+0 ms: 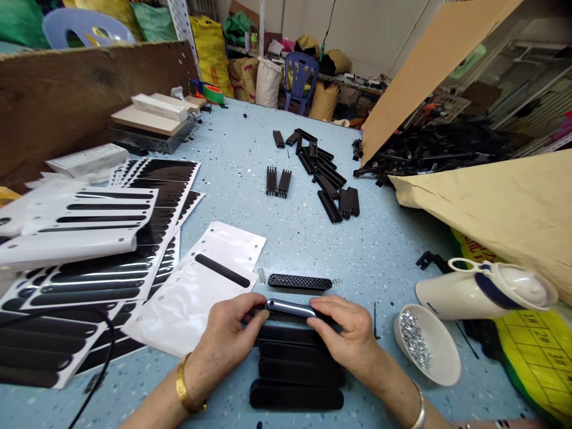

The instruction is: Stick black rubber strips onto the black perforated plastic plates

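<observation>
The surface (235, 161) is pale blue with light and dark speckles; the held bar (290, 307) is glossy black with a bluish-white reflection, the row of bars (297, 398) plain black, and the lattice piece (300, 282) black with a crisscross pattern. The backing sheet (172, 310) is white with one black strip (222, 270), and the bowl (442, 358) is white (its small pieces (414, 338) are silver). The bottle (451, 295) is off-white with a dark blue band, and the printed bag (531, 348) is yellow with green edging.
</observation>
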`<control>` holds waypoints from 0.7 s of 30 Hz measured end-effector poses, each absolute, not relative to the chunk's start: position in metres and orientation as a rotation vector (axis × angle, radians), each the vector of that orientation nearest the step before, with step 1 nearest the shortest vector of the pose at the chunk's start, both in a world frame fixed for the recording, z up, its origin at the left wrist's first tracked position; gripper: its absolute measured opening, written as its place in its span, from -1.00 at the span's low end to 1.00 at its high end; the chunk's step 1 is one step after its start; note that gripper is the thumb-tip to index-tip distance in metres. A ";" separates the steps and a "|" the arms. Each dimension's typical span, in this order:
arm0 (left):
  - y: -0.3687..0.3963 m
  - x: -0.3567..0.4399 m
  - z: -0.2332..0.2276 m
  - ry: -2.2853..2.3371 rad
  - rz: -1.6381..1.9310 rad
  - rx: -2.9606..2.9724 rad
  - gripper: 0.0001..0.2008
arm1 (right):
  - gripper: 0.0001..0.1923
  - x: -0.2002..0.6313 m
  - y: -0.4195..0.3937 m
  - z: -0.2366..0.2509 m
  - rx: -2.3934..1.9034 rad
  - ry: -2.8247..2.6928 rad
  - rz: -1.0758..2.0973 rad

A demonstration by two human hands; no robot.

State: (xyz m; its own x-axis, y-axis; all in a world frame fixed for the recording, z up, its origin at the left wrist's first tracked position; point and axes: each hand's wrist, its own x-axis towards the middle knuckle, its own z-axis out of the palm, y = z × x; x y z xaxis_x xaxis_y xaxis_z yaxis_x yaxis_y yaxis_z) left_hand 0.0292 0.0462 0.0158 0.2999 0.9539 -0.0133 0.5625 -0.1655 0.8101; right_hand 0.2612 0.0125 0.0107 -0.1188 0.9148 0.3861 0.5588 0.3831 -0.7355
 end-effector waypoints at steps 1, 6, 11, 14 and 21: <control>0.046 0.029 0.016 1.357 0.677 1.834 -0.83 | -0.84 0.262 0.013 0.011 -1.284 -1.799 0.527; 0.046 0.030 0.019 1.364 0.674 1.831 -0.83 | -0.84 0.263 0.013 0.012 -1.288 -1.814 0.528; 0.046 0.030 0.018 1.360 0.673 1.827 -0.82 | -0.84 0.263 0.012 0.008 -1.310 -1.822 0.527; 0.047 0.031 0.018 1.362 0.670 1.821 -0.82 | -0.85 0.262 0.012 0.007 -1.308 -1.823 0.529; 0.047 0.031 0.017 1.354 0.690 1.833 -0.83 | -0.87 0.261 0.014 0.008 -1.297 -1.834 0.514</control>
